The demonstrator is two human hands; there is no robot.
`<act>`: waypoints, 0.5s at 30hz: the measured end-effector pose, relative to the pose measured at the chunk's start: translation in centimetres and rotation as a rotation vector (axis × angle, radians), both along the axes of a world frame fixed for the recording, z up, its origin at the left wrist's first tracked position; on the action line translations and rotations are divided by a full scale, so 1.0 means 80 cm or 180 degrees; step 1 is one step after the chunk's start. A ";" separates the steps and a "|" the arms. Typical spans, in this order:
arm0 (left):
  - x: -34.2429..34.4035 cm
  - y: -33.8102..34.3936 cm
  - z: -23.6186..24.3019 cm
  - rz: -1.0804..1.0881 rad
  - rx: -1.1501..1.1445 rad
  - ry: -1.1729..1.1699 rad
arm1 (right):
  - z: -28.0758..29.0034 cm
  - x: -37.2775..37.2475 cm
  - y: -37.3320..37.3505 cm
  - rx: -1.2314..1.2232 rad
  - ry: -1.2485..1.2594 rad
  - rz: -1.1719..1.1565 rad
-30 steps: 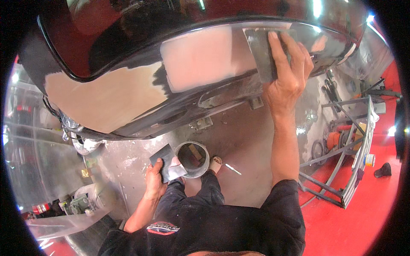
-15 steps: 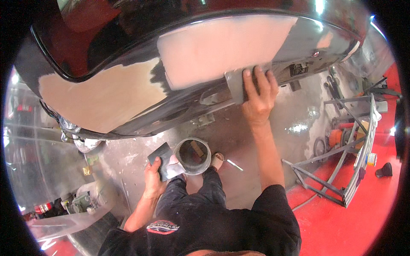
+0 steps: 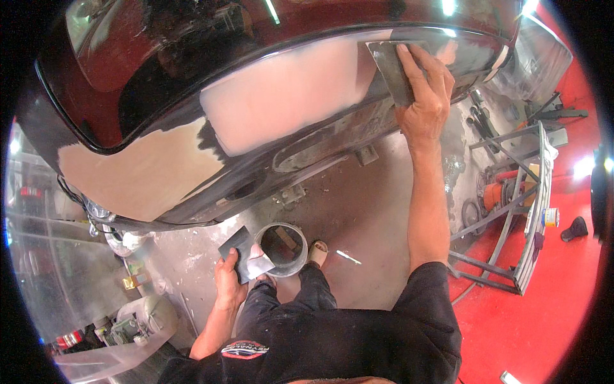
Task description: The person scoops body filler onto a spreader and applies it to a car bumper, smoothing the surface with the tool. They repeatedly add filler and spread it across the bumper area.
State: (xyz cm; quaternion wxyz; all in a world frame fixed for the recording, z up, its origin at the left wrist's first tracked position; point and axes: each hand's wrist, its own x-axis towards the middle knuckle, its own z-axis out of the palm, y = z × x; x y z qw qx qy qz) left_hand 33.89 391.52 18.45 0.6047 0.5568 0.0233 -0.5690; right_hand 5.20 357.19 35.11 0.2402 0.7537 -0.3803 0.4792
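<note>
A dark flat filler spreader is gripped in my right hand, its blade against the right end of a pink body filler patch on a dark car bumper. The fingers lie over the spreader's back, thumb hidden. Low on the left, my left hand holds a dark flat plate by its edge, thumb on top. Pink filler and a pale smear show on the plate's right side. A tan sanded patch covers the bumper's left part.
A round grey bucket with a block inside stands by my feet. On the right a metal frame stand rests on the red floor. Clear plastic sheeting hangs at left, near machinery.
My right hand and the spreader have moved right and up, from the patch's lower edge to its right end. The view has shifted; my left hand still holds the plate low down.
</note>
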 end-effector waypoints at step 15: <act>-0.008 -0.013 -0.007 0.0048 0.0198 0.0019 | -0.011 -0.001 -0.026 -0.0066 0.0245 0.0082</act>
